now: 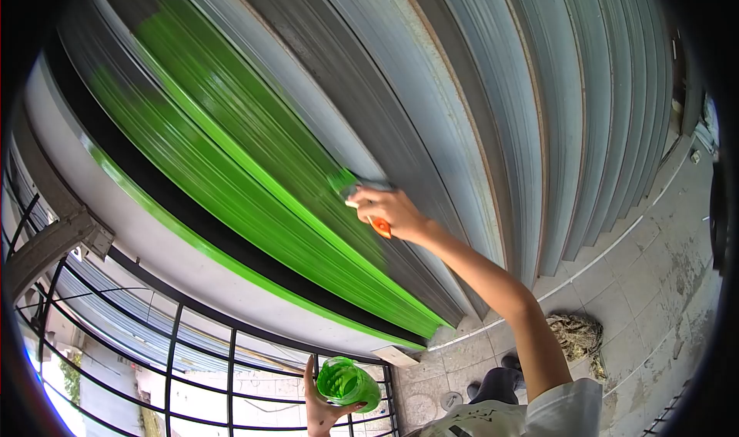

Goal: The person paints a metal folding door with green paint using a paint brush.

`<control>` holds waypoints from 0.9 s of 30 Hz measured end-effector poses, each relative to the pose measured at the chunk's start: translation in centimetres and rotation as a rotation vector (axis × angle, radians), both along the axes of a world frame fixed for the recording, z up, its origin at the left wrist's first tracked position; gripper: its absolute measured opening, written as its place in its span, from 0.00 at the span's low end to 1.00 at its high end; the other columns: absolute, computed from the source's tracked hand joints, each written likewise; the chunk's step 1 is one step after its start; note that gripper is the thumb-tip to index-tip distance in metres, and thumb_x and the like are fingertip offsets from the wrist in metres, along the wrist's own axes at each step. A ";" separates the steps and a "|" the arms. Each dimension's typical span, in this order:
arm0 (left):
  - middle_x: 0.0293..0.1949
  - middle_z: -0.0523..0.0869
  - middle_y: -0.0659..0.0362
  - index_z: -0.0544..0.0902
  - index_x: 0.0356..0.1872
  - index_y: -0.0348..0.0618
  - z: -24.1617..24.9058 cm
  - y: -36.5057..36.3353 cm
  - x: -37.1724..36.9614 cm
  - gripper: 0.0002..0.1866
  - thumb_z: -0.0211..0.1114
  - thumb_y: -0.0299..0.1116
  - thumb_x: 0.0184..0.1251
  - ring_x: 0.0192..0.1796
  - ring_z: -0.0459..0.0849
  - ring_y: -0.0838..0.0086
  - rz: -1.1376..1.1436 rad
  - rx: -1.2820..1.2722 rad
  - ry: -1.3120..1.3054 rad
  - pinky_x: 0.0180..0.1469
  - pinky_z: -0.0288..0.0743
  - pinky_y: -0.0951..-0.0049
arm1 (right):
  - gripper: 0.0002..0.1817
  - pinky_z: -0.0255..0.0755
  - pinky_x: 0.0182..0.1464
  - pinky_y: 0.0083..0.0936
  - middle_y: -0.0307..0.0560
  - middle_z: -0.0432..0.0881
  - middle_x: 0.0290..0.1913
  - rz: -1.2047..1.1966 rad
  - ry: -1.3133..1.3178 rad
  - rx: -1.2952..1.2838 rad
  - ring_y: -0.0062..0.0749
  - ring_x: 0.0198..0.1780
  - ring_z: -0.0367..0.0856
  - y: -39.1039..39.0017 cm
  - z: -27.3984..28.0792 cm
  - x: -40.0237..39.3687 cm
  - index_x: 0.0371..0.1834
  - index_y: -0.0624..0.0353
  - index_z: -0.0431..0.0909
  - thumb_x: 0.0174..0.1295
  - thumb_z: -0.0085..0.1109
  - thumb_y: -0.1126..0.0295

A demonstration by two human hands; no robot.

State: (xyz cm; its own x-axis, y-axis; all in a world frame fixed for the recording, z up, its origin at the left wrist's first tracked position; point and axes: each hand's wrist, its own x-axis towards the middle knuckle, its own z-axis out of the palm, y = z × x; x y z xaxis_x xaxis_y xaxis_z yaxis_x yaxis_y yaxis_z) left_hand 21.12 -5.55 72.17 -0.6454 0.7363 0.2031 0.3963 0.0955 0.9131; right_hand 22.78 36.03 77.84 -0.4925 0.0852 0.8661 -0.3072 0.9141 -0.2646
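My right hand (392, 214) is closed around a paintbrush (379, 225) with an orange-tipped handle. Green paint coats its bristles, which touch the corrugated metal sheet (369, 91) at the edge of a painted stretch. Wet-looking green paint (231, 145) covers the ridges to the left, while those to the right are bare grey. Low in the view, my left hand (319, 410) holds a clear jar (346, 383) of green paint, its mouth open and its inner wall smeared green.
Black metal bars (231, 375) of a railing or grille run along the lower left. A grey metal beam (58, 233) stands at the far left. On the tiled floor (608, 283) lies a crumpled, straw-coloured bundle (577, 337), near my feet.
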 end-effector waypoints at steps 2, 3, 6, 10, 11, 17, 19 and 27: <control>0.51 0.80 0.44 0.48 0.73 0.35 -0.2 0.1 -0.4 0.71 0.87 0.26 0.20 0.54 0.82 0.57 -0.013 -0.002 0.041 0.57 0.80 0.56 | 0.08 0.81 0.39 0.26 0.38 0.80 0.55 0.031 0.008 -0.135 0.29 0.49 0.84 -1.3 -4.7 0.3 0.26 0.55 0.75 0.51 0.60 0.82; 0.50 0.80 0.44 0.48 0.73 0.35 -0.4 0.0 -0.4 0.71 0.87 0.26 0.21 0.54 0.82 0.57 -0.015 -0.004 0.060 0.57 0.80 0.55 | 0.08 0.80 0.39 0.26 0.38 0.81 0.55 0.031 -0.019 -0.170 0.30 0.48 0.85 -2.0 -6.8 0.9 0.26 0.55 0.75 0.49 0.60 0.83; 0.51 0.80 0.44 0.47 0.73 0.35 -1.5 -0.7 -1.2 0.71 0.87 0.26 0.21 0.54 0.82 0.57 -0.014 -0.005 0.052 0.57 0.80 0.56 | 0.07 0.78 0.36 0.26 0.40 0.83 0.48 0.046 -0.192 -0.208 0.32 0.38 0.85 -2.9 -12.7 1.5 0.24 0.55 0.76 0.49 0.59 0.82; 0.52 0.80 0.44 0.47 0.73 0.35 -0.1 0.1 0.2 0.72 0.87 0.25 0.20 0.54 0.82 0.57 0.011 0.019 -0.040 0.57 0.80 0.56 | 0.06 0.72 0.32 0.31 0.41 0.81 0.31 0.106 -0.339 -0.127 0.35 0.30 0.82 -1.3 -9.9 2.1 0.20 0.57 0.77 0.45 0.57 0.82; 0.52 0.80 0.44 0.47 0.73 0.37 -0.3 -0.1 0.0 0.72 0.87 0.25 0.21 0.54 0.82 0.58 0.011 0.017 -0.043 0.57 0.80 0.56 | 0.06 0.73 0.33 0.33 0.42 0.81 0.29 0.100 -0.393 -0.082 0.37 0.31 0.82 -0.6 -7.7 1.8 0.20 0.57 0.78 0.46 0.56 0.83; 0.51 0.81 0.48 0.49 0.74 0.38 1.2 0.8 1.5 0.72 0.88 0.29 0.19 0.54 0.82 0.62 0.055 0.014 -0.033 0.59 0.78 0.61 | 0.04 0.80 0.37 0.30 0.39 0.84 0.48 -0.002 0.083 0.177 0.34 0.44 0.85 -0.4 8.5 1.4 0.24 0.58 0.76 0.54 0.59 0.78; 0.50 0.81 0.46 0.47 0.72 0.34 1.4 1.3 1.9 0.71 0.88 0.27 0.23 0.53 0.83 0.60 0.026 0.059 -0.023 0.59 0.78 0.60 | 0.05 0.82 0.43 0.28 0.38 0.82 0.52 -0.040 0.189 0.171 0.35 0.56 0.81 -0.6 9.2 1.2 0.24 0.58 0.75 0.53 0.60 0.79; 0.53 0.81 0.44 0.44 0.74 0.35 1.7 1.2 2.4 0.72 0.88 0.30 0.26 0.57 0.82 0.59 0.035 0.123 -0.119 0.63 0.72 0.58 | 0.05 0.84 0.48 0.25 0.35 0.81 0.55 0.037 -0.223 0.086 0.35 0.63 0.76 -2.6 -14.7 1.4 0.26 0.53 0.78 0.56 0.62 0.76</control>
